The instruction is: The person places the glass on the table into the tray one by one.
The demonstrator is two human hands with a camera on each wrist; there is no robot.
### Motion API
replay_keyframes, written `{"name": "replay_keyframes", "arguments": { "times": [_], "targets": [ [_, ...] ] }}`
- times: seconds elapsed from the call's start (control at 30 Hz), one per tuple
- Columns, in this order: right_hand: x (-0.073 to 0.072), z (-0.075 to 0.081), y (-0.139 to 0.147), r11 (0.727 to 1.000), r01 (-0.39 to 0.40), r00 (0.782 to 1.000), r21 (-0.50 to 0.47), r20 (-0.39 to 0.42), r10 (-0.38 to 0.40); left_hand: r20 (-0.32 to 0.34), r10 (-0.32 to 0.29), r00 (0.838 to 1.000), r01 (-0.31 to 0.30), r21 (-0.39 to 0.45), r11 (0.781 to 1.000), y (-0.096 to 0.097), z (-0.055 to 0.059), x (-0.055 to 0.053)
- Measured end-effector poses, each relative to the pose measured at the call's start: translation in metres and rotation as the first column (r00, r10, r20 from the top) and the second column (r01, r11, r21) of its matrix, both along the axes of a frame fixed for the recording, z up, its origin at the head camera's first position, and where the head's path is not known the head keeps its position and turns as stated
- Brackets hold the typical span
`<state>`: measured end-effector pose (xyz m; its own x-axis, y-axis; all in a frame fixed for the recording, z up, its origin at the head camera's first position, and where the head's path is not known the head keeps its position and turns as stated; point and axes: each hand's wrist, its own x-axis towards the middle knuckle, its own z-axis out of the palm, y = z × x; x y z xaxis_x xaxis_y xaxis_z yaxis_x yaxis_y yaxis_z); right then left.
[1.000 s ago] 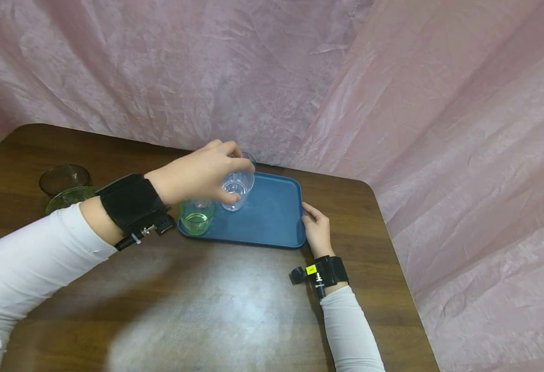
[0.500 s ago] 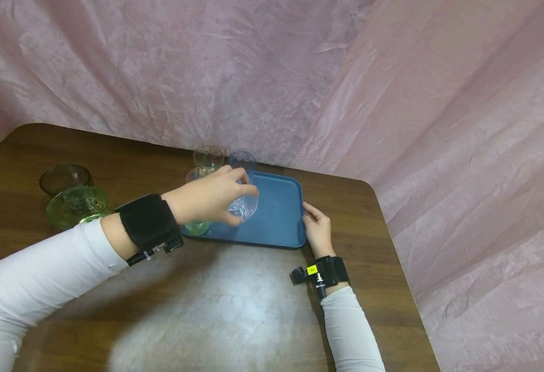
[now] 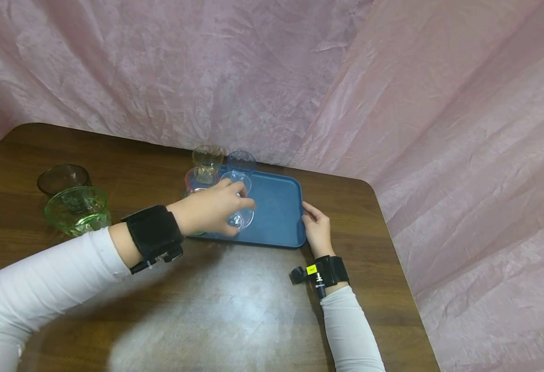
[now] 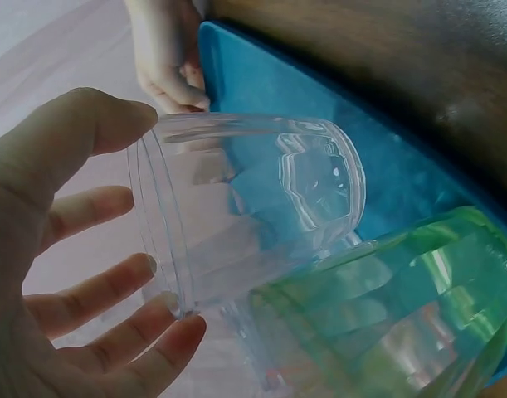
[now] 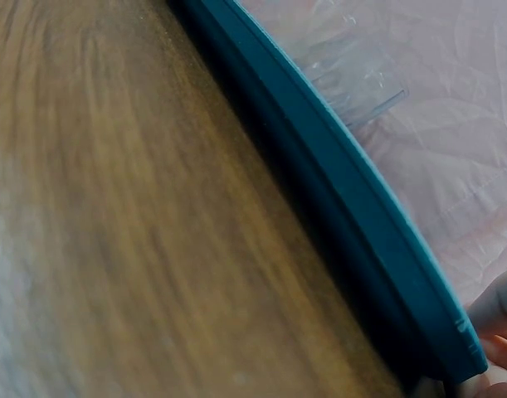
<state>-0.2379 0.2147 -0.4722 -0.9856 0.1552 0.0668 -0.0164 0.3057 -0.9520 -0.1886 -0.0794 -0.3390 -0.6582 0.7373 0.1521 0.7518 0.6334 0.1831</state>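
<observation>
Left on table [image 3: 225, 315]: dark glass [image 3: 60, 181], green glass [image 3: 74, 213]. Left hand [image 3: 213, 207]: fingers spread, pinching rim of clear glass [image 4: 253, 207], in tray's [image 3: 278, 212] left half beside second green glass [image 4: 411, 307]. Right hand [image 3: 317, 230]: fingers pinch tray's right edge.

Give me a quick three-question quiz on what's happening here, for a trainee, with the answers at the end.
1. Multiple choice: what does the left hand hold? a) a spoon; b) a clear cup; c) a plate.
2. True or false: the right hand touches the edge of the tray.
3. Count: in the head view, how many cups stand off the tray, at the far left?

Key: 1. b. 2. True. 3. Two: a dark cup and a green cup.
</observation>
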Motion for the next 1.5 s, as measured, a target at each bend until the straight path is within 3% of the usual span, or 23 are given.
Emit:
{"name": "replay_keyframes", "arguments": {
  "times": [0.3,0.73,1.5],
  "targets": [
    [-0.001,0.002,0.000,1.000,-0.009,1.000,-0.009,0.002,0.009,0.006,-0.005,1.000,0.005,-0.034,0.999,-0.001,-0.008,-0.001],
    [-0.003,0.002,-0.001,1.000,-0.001,1.000,-0.010,0.019,0.001,0.134,0.066,0.989,-0.060,-0.047,0.997,-0.004,-0.009,-0.006],
    [0.001,0.003,-0.001,1.000,-0.003,0.999,-0.014,0.034,0.003,0.103,0.095,0.990,-0.092,-0.042,0.995,-0.004,-0.013,-0.004]
  ]
}}
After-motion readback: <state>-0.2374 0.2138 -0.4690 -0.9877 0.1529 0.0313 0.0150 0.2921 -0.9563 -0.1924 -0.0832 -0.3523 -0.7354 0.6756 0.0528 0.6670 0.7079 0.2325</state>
